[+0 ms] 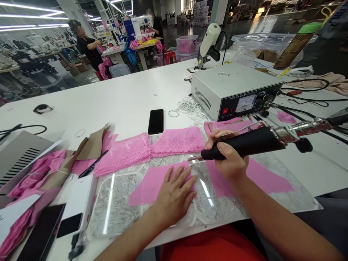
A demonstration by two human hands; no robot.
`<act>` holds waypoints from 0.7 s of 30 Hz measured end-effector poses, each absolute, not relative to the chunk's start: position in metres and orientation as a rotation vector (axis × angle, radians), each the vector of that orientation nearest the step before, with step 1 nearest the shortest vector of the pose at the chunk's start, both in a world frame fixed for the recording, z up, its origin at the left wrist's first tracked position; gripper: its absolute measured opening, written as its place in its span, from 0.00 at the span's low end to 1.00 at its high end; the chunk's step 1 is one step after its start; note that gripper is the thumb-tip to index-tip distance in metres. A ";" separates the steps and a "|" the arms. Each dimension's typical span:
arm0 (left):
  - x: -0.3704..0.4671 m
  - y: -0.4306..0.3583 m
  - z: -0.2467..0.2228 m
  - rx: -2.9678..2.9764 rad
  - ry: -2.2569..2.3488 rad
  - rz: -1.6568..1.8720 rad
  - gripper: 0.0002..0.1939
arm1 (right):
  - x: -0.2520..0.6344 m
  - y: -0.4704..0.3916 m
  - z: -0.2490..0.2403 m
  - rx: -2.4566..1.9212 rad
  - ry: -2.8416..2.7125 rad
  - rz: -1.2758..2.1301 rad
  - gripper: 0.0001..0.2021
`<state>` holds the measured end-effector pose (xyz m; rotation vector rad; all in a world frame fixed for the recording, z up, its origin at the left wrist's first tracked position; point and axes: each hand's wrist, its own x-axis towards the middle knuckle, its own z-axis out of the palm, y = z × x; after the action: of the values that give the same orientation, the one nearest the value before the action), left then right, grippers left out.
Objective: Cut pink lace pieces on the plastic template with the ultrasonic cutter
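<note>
Rows of sewing stations under long strip lights filled the workshop beyond a broad white worktable, at whose near edge lay a glossy grey marble-patterned board. On that board, a flat piece of thin pink fabric lay before the person, partly covered by the left hand, which rested palm down, fingers a little spread, gripping nothing. The right hand was wrapped around a thick black cylindrical handpiece, its narrow metal tip pointing left, just beside the fabric's upper right corner; whether the two touched could not be told. Another pink fabric piece lay to the right, passing under the right forearm, and a layered stack of scalloped pink lace sat farther back on the left. Working well here probably meant pressing lightly and evenly with the left palm so that the cloth stayed smooth, and holding those fingertips, which were near the tip, out of its path. A low, steady angle on the handpiece seemed sensible, with the wrist loose enough that the black cables on the right would not tug it sideways.
</note>
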<state>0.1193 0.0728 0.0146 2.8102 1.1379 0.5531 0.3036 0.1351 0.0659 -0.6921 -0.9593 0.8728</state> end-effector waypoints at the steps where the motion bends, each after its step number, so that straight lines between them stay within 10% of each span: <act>1: 0.119 0.073 0.015 2.809 1.137 0.558 0.18 | 0.303 0.135 0.065 -0.687 -0.959 0.878 0.05; 21: 0.119 0.073 0.014 2.809 1.136 0.556 0.18 | 0.303 0.134 0.068 -0.727 -0.975 0.877 0.04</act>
<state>0.1193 0.0728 0.0141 2.8088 1.1365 0.5558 0.3033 0.1341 0.0678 -0.7267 -0.9751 0.8767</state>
